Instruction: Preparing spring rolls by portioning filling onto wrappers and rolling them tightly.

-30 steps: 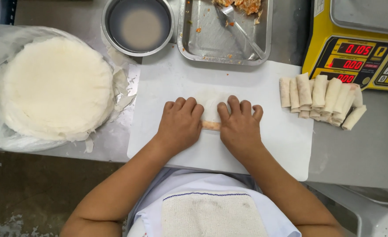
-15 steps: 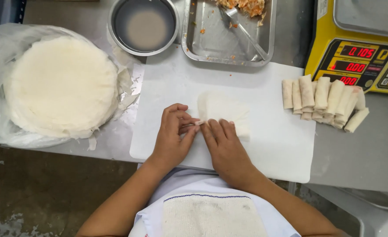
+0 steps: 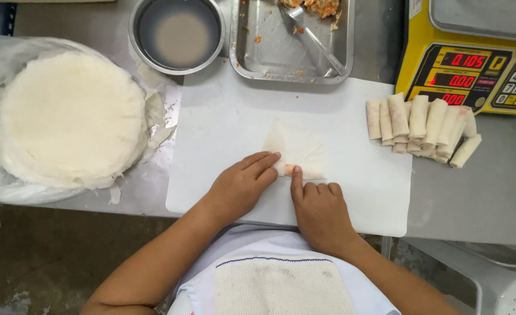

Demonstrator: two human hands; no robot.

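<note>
A thin white wrapper sheet lies on the white cutting board, partly rolled at its near edge, with a bit of orange filling showing at the roll's end. My left hand rests on the left end of that roll, fingertips pressing it. My right hand sits just below the roll, its index finger touching the rolled edge beside the filling. Both hands lie flat with fingers together.
A round stack of wrappers in clear plastic lies at the left. At the back stand a metal bowl of cloudy liquid and a steel tray with filling and a spoon. Several finished rolls lie at the right, before a yellow scale.
Both hands have drawn back toward me from the sheet's middle. The roll now sits at the near edge and the far part of the sheet lies uncovered.
</note>
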